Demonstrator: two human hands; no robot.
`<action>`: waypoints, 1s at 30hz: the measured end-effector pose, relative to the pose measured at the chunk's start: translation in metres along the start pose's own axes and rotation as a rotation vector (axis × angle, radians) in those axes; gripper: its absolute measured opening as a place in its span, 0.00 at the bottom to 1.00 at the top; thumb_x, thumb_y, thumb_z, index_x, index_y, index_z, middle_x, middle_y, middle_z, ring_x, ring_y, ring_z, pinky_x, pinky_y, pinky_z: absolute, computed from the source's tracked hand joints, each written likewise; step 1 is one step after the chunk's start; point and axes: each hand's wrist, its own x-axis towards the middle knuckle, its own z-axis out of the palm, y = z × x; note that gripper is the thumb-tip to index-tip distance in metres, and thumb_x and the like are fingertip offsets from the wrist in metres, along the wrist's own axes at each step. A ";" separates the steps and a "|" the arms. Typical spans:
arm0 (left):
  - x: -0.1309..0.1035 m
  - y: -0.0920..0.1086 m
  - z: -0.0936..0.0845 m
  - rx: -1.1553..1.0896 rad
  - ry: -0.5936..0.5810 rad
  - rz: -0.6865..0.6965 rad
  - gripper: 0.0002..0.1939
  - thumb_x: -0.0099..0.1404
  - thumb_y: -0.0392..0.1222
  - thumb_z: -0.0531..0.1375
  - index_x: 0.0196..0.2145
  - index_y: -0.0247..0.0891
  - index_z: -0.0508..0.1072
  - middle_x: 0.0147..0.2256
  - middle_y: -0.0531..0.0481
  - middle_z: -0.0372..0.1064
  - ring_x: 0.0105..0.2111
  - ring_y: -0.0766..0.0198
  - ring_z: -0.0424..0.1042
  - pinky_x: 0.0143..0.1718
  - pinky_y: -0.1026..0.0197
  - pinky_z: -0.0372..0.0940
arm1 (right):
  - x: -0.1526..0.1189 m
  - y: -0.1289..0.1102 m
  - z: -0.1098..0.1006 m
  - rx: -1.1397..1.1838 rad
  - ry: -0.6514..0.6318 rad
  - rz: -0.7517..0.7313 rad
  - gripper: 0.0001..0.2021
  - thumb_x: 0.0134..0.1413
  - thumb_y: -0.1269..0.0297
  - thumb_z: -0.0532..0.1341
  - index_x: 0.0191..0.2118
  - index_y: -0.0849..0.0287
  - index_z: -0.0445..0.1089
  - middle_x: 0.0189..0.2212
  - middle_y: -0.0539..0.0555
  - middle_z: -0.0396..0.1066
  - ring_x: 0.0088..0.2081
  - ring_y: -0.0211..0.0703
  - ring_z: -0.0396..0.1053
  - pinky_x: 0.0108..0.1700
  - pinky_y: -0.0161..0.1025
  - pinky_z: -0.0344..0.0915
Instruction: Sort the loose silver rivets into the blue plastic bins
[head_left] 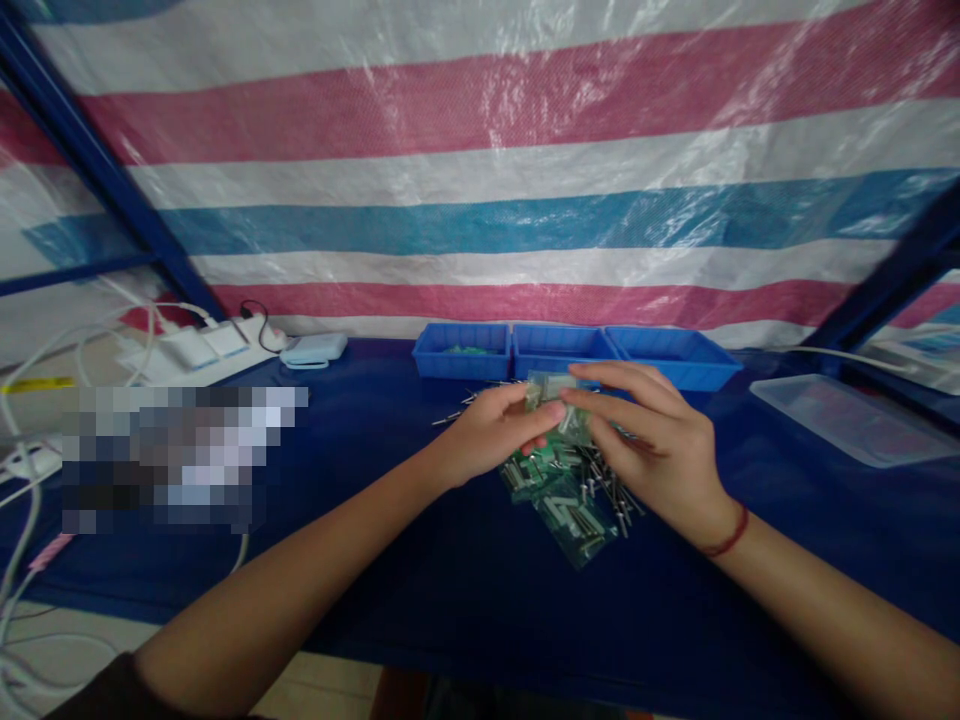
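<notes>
A small clear zip bag [576,424] with pale pieces in it is held up between my two hands. My left hand [491,425] pinches its left side, thumb on top. My right hand [660,430] is at its right side, fingertips on the bag and thumb hidden. Below them lies a pile of loose metal pins that look like blind rivets [611,490]. Another clear bag [576,525] with metal pins inside lies at the near side of the pile. Green-tinted bags [525,472] lie under my left hand, partly covered.
Three blue bins stand in a row behind the pile: the left bin [461,365] holds some greenish pieces, beside the middle bin [559,342] and right bin [675,365]. A clear plastic lid [847,415] lies right. A power strip [202,350] with cables and a light-blue case [313,350] sit left.
</notes>
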 end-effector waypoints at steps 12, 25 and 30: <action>0.002 -0.004 -0.001 0.087 0.132 0.122 0.08 0.58 0.40 0.60 0.34 0.32 0.70 0.27 0.52 0.68 0.25 0.69 0.65 0.28 0.65 0.61 | -0.001 -0.005 0.018 0.551 -0.116 0.612 0.07 0.52 0.60 0.61 0.33 0.58 0.70 0.24 0.49 0.71 0.26 0.37 0.69 0.27 0.35 0.67; 0.016 0.007 -0.037 0.369 0.424 0.231 0.12 0.64 0.46 0.53 0.32 0.34 0.70 0.23 0.53 0.64 0.23 0.69 0.67 0.24 0.68 0.63 | 0.008 0.003 0.008 0.772 0.046 0.945 0.12 0.48 0.58 0.63 0.38 0.56 0.70 0.27 0.49 0.71 0.23 0.34 0.68 0.26 0.35 0.66; 0.030 0.007 -0.094 0.840 0.772 0.107 0.22 0.65 0.46 0.53 0.54 0.35 0.61 0.33 0.47 0.73 0.30 0.63 0.72 0.32 0.62 0.65 | 0.008 0.007 0.010 0.757 0.055 0.998 0.13 0.47 0.58 0.62 0.39 0.58 0.68 0.26 0.48 0.68 0.22 0.33 0.66 0.26 0.34 0.64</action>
